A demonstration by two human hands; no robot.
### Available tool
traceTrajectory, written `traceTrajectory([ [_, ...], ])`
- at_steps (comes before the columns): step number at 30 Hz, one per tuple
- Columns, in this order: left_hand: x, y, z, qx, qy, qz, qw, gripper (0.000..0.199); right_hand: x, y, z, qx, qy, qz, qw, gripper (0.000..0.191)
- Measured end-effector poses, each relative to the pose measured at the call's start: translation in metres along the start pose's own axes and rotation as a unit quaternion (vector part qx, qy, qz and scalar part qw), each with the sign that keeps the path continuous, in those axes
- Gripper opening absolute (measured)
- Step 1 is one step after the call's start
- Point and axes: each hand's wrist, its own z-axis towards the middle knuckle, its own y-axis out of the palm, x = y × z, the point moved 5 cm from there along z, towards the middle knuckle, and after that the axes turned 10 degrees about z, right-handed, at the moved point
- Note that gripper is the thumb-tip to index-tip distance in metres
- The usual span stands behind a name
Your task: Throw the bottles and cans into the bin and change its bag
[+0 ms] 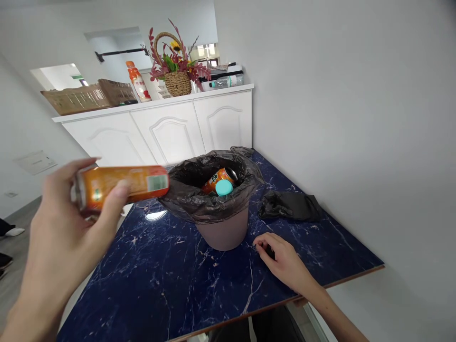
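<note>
At the left, my left hand (71, 228) is wrapped around an orange drink can (121, 185), held sideways in the air above the table. Its bottom end points toward the trash bin (228, 230), which is lined with a black plastic bag (188, 202). Inside the bin lie another orange can (215, 178) and something with a round turquoise cap (224, 187); their lower parts are hidden. To the right of the bin, my right hand (280, 259) rests on the table with loosely curled fingers. A dark gap shows between its thumb and fingers, with no object visible there.
The dark blue marble-patterned table (171, 280) meets a wall on the right. A folded black bag (292, 206) lies beside the bin. Behind, a white cabinet (171, 135) carries a flower basket (178, 84), an orange-capped bottle (138, 83), a clear bottle (228, 81) and a woven basket (85, 99).
</note>
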Motion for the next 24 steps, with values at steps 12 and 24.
traceTrajectory([
  [12,0.079,0.02,0.008,0.023,0.128,-0.079,0.988,0.058,-0.003,-0.002,0.0,-0.006,0.019,0.006,1.0,0.017],
  [24,-0.125,0.162,-0.06,-0.288,-0.021,0.193,0.938,0.039,-0.001,-0.001,0.002,-0.016,0.019,0.04,0.999,0.02],
])
